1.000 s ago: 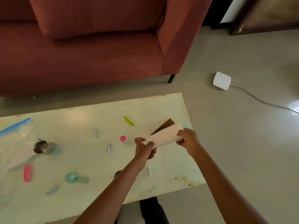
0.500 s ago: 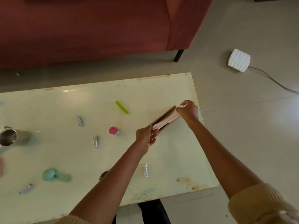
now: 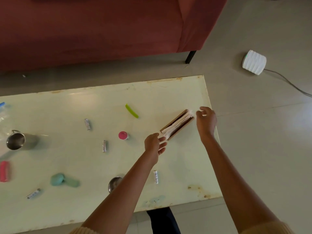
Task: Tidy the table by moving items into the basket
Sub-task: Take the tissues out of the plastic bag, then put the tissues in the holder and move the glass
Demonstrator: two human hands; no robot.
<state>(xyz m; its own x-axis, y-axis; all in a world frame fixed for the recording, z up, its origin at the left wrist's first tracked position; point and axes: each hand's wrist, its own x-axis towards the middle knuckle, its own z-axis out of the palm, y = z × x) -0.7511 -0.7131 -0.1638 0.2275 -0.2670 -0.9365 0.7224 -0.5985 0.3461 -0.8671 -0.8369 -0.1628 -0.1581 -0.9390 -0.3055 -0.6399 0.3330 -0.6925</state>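
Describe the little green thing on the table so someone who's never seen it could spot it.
Find the pale table in front of the red sofa. Near its far edge, left of the wooden holder of white napkins, lies a slim curved green stick. Nothing else there is lime green.

Red-brown sofa point(image 3: 101, 31) on dark legs, glossy grey floor point(image 3: 261, 132), white ribbed corded device point(image 3: 254, 62)

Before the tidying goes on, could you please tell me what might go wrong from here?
The napkins sit loose in the wooden holder and poke past its ends, so they may spill if it is lifted. The holder lies near the table edge beside the right hand; a nudge might tip it off.
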